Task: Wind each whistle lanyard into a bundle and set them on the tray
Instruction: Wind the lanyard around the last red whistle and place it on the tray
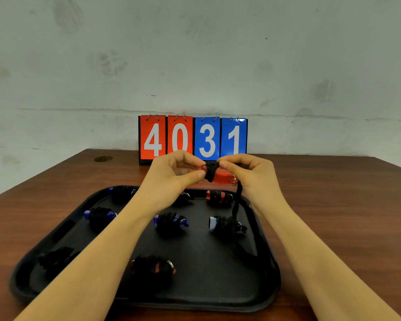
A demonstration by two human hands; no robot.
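Above the far edge of the black tray (218,295) I hold a red whistle (222,177). A black lanyard (210,171) is wound a few turns around its left part. My left hand (174,174) pinches the whistle's left end and the wound cord. My right hand (248,174) pinches the cord at the top of the windings. The loose rest of the cord (237,200) hangs down from the whistle's ring onto the tray's right side. Several wound bundles lie on the tray, among them a blue one (170,222), a white one (227,224) and a red one (152,268).
A flip scoreboard (192,137) reading 4031 stands at the back of the brown wooden table (333,205), right behind my hands. A small dark round mark (103,158) lies on the table at the far left. A pale wall rises behind.
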